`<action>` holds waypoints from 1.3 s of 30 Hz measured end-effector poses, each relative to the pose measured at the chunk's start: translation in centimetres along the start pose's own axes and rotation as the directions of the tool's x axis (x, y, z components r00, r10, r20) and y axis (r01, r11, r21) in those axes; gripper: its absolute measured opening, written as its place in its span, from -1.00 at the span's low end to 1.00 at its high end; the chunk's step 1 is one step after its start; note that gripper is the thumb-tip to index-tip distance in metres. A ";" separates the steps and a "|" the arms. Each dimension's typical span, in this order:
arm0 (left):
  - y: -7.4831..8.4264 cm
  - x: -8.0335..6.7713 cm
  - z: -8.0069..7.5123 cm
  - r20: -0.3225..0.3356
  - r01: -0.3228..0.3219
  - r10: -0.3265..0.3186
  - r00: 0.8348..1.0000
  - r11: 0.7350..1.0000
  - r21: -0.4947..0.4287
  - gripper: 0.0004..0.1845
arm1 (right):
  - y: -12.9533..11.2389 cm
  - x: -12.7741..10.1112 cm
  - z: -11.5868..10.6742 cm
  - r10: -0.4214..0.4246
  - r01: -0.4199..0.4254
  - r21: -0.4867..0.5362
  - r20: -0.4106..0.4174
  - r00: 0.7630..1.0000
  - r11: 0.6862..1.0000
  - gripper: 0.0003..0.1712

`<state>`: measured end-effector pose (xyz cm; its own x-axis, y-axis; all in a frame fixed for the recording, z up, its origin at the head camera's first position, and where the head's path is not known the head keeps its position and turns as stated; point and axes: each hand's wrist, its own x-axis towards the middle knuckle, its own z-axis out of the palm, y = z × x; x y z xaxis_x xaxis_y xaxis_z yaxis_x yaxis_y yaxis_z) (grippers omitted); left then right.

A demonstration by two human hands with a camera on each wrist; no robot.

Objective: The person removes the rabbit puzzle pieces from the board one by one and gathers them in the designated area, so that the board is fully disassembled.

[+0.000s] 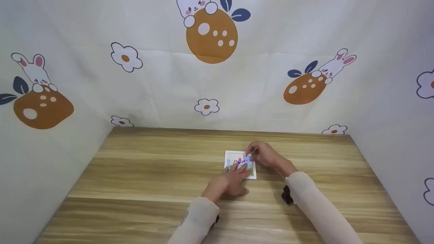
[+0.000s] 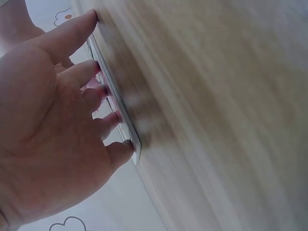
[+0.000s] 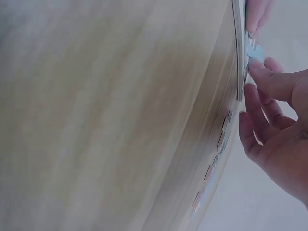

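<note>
1. Fabric backdrop (image 1: 67, 142) on the left side hangs down to the table edge, pale cream, printed with a rabbit on an orange egg shape and white flowers.

2. Wooden table (image 1: 142, 169) with a light grain fills the lower half of the head view; the wrist views show its surface only as a blur.

3. Left hand (image 1: 234, 176) lies flat, fingers straight and spread a little, pressing down on the near part of the puzzle board (image 1: 234, 155). In the left wrist view the fingertips (image 2: 103, 91) rest along the board's thin edge (image 2: 126, 130), while the thumb (image 2: 72, 29) touches the table just beside it. A cream sleeve covers the forearm.

4. Puzzle board sits flat near the middle of the table, a small white-framed rectangle with a colourful picture, partly hidden by both hands.

5. Puzzle piece (image 1: 247, 159), light blue, is pinched between the thumb and fingertips of the right hand (image 1: 266, 155) and is held at the board's right part; the right wrist view shows the piece (image 3: 254, 50) just at the board's edge (image 3: 238, 57), though whether it touches the board cannot be told.

6. Right hand has its fingers curled in around that piece, and its cream sleeve runs back toward the lower right.

7. Backdrop on the right shows another rabbit with an orange egg (image 1: 305, 88).
</note>
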<state>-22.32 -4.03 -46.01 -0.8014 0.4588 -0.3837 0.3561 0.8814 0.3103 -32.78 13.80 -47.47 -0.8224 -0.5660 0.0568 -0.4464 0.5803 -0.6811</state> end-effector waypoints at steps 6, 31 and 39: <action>0.1 0.2 0.0 -0.010 -0.007 0.007 1.000 1.000 0.000 -0.22 | 0.2 -1.0 -1.4 0.128 -0.113 0.146 -0.095 0.987 0.983 -0.83; 0.1 0.0 0.2 -0.006 -0.010 0.009 1.000 0.999 -0.033 -0.22 | 4.7 -7.3 -6.6 0.549 -0.461 0.361 -0.195 0.813 0.811 -0.66; 0.0 -0.1 0.3 -0.019 -0.006 0.005 1.000 0.999 -0.054 -0.21 | 6.3 -7.5 -6.3 0.632 -0.542 0.380 -0.166 0.757 0.749 -0.67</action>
<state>-22.12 -4.02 -46.23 -0.8087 0.4610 -0.3653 0.3345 0.8713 0.3591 -31.67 25.39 -47.62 -0.9633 0.0356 -0.2660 0.2453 0.5189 -0.8189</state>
